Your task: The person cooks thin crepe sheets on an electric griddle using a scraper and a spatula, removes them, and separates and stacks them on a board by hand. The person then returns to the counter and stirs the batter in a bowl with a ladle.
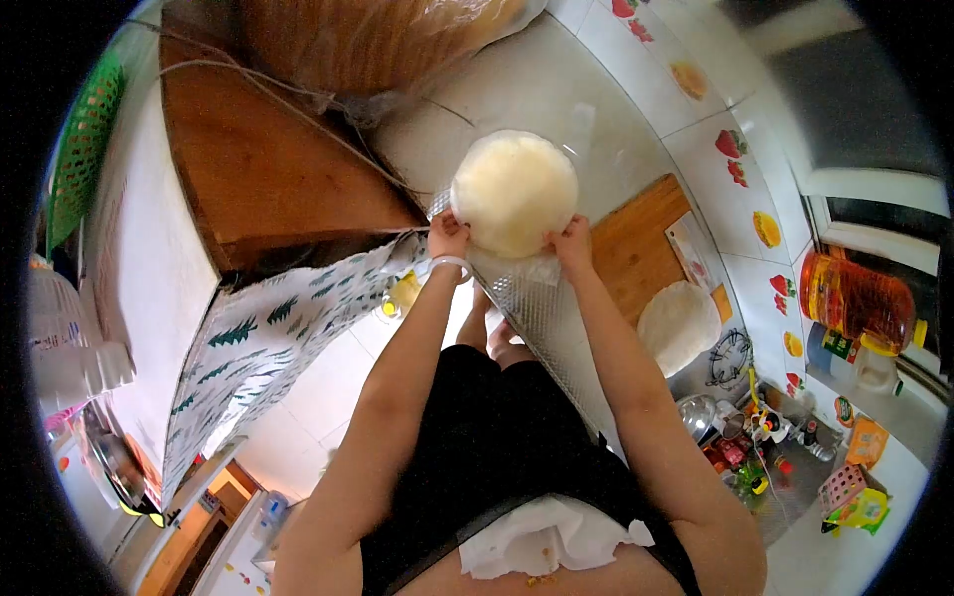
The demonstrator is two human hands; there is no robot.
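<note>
A round, pale, flat sheet that looks like dough (515, 189) lies over the light tiled counter (606, 119), near its foil-like front edge. My left hand (449, 236) pinches its lower left rim, and a white bracelet circles that wrist. At the lower right rim, the fingers of my right hand (569, 243) are closed on the same sheet. Some thin clear material shows just below it, between my hands. A second pale round sheet (679, 328) rests at the lower end of the wooden board (626, 248), right of my right forearm.
On the left stands a brown wooden box (288, 169) with a patterned cloth (268, 328) below. Bottles and jars (755, 437) crowd the lower right. A large oil jug (855, 298) is by the window. A green basket (84, 159) hangs far left.
</note>
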